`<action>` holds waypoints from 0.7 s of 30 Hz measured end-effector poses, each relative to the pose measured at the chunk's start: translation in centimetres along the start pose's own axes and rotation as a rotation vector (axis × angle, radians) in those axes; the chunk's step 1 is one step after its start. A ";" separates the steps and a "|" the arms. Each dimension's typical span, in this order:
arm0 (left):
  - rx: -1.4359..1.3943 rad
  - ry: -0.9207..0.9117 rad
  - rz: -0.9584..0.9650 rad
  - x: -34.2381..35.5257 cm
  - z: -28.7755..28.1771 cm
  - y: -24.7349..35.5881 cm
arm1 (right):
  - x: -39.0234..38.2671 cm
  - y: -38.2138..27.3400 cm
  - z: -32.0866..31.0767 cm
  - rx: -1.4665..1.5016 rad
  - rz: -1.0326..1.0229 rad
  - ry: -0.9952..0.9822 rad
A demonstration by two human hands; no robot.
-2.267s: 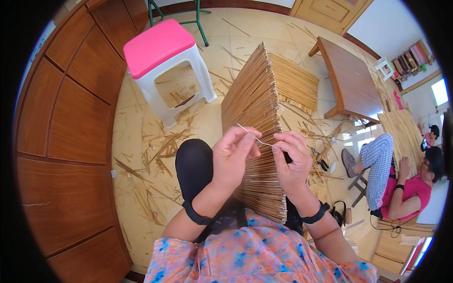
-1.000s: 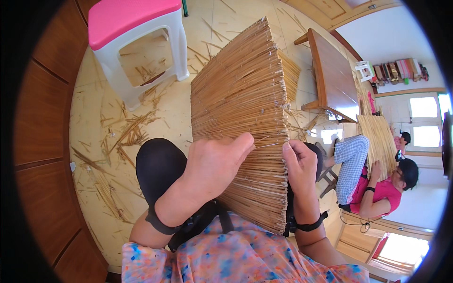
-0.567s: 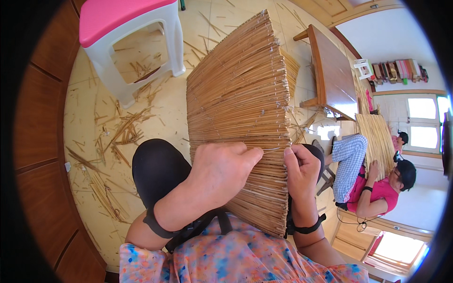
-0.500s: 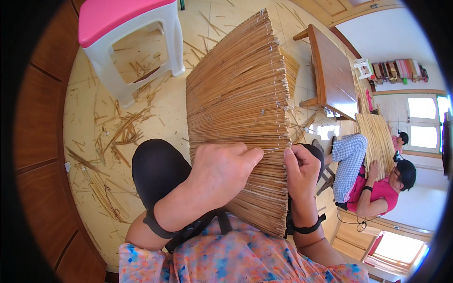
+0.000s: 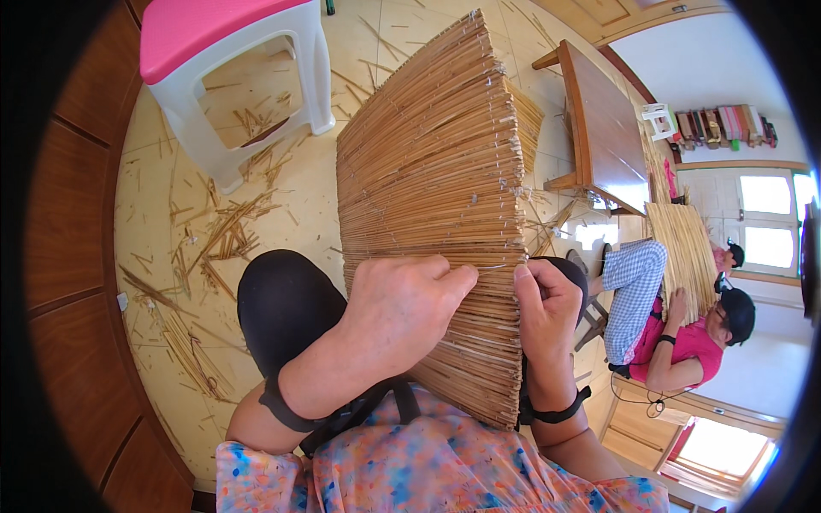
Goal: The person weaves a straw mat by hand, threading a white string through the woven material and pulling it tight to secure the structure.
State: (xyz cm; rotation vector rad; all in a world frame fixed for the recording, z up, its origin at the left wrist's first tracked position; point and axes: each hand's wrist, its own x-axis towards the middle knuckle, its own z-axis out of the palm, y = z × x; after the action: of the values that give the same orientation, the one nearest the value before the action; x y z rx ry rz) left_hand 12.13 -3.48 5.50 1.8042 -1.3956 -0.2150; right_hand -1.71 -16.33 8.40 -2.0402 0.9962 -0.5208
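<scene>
A mat of thin straw reeds (image 5: 428, 162) lies over my lap and fans out toward the floor. My left hand (image 5: 402, 308) rests on top of it, fingers curled, pinching a thin needle or thread (image 5: 492, 268) at the mat's right edge. On that same edge is my right hand (image 5: 547, 303), its fingers closed around the ends of the reeds. Black straps circle both wrists.
A white stool with a pink seat (image 5: 222, 60) stands at the far left on a floor strewn with loose straw (image 5: 214, 239). A low wooden table (image 5: 603, 128) is at the right. A seated person in a pink top (image 5: 684, 342) holds another reed mat (image 5: 684, 248).
The mat has come closer and now fills the middle. My left hand went from holding a needle in the air to lying on the mat; in the last half second little moved.
</scene>
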 end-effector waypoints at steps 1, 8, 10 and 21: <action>0.000 0.000 0.000 0.0 0.0 0.0 | 0.0 0.0 0.0 0.007 -0.001 0.001; -0.012 0.023 0.007 -0.1 0.0 0.0 | -0.1 -0.2 0.1 0.014 0.022 0.000; -0.011 0.027 0.009 -0.2 0.1 -0.1 | -0.1 -0.2 0.0 -0.003 0.020 -0.001; 0.009 0.024 0.011 -0.2 -0.1 0.1 | -0.2 -0.6 0.3 0.002 0.023 0.006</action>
State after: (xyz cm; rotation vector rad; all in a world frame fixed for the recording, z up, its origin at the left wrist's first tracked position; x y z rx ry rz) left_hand 12.06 -3.24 5.55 1.8009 -1.3913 -0.1814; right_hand -1.38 -15.86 8.70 -2.0238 1.0215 -0.5156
